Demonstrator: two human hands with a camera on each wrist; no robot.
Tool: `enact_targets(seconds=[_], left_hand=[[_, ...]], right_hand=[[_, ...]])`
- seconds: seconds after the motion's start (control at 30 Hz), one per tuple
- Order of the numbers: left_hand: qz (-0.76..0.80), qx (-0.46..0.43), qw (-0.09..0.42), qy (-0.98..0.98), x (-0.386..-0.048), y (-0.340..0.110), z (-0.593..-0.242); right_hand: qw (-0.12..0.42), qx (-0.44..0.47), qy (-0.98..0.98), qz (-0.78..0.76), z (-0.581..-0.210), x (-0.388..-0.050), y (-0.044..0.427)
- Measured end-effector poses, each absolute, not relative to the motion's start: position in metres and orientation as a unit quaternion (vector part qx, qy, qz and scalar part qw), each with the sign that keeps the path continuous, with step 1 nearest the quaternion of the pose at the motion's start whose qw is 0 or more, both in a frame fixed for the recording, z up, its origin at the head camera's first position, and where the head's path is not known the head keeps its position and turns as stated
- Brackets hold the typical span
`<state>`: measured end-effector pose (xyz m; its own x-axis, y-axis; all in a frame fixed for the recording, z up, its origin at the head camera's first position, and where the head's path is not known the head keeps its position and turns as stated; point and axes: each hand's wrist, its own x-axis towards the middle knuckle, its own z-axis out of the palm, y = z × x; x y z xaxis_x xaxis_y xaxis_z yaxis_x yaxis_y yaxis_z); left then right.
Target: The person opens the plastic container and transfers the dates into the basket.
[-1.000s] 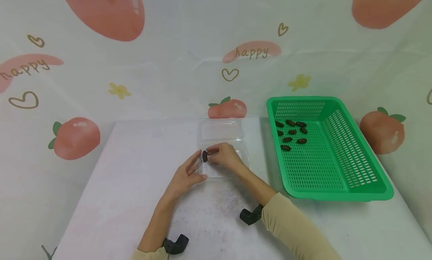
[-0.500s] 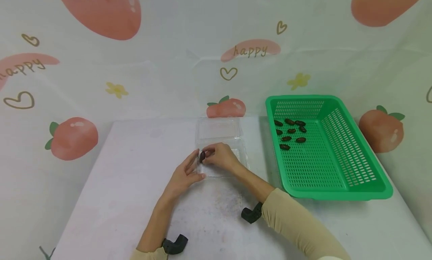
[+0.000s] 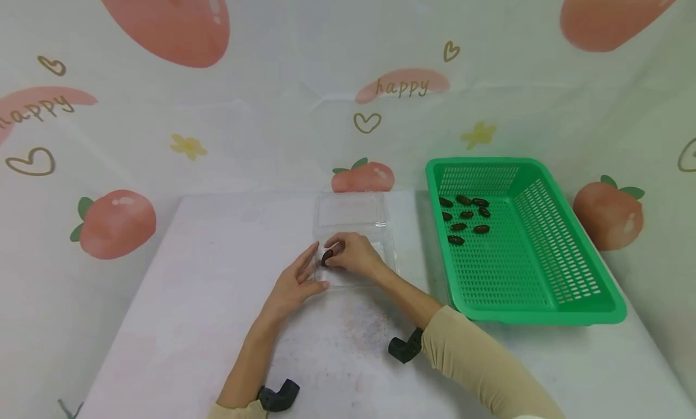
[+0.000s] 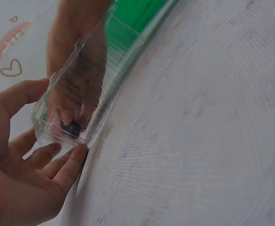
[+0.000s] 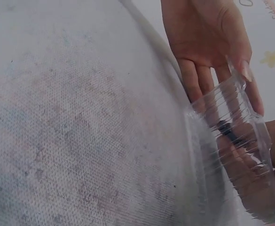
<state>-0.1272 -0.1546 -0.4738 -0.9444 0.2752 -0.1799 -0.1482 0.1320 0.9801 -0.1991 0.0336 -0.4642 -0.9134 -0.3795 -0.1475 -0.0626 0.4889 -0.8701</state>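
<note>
A clear plastic box [image 3: 353, 280] with its hinged lid [image 3: 350, 209] laid back stands on the table. My left hand [image 3: 290, 289] steadies its near left corner, the thumb at the front edge and the fingers along the left wall. In the left part of the box, my right hand [image 3: 356, 255] pinches a dark brown, oval date [image 3: 325, 259] between thumb and fingers. The date [image 4: 71, 129] shows blurred through the plastic wall in the left wrist view. Whether it touches the box floor I cannot tell.
To the right stands a green perforated basket [image 3: 448, 274] with several more dates [image 3: 481, 229] lying toward its back left. A white cloth printed with peaches [image 3: 116, 224] hangs behind the white table [image 3: 217, 244].
In my right hand, the date has tipped from near upright to a slant and come slightly lower. My left hand stays at the corner of the box.
</note>
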Motion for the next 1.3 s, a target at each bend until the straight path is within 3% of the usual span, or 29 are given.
enact_targets(seconds=[0.17, 0.77, 1.3], left_hand=[[0.654, 0.046, 0.158, 0.738, -0.129, -0.154, -0.474], [0.639, 0.030, 0.160, 0.752, -0.130, -0.152, -0.473], [0.626, 0.028, 0.165, 0.762, -0.128, -0.154, -0.473]], right_hand=[[0.135, -0.139, 0.839, -0.509, -0.456, -0.195, 0.038], [0.151, -0.112, 0.793, -0.579, -0.406, -0.172, 0.081], [0.130, -0.126, 0.756, -0.629, -0.380, -0.167, 0.127]])
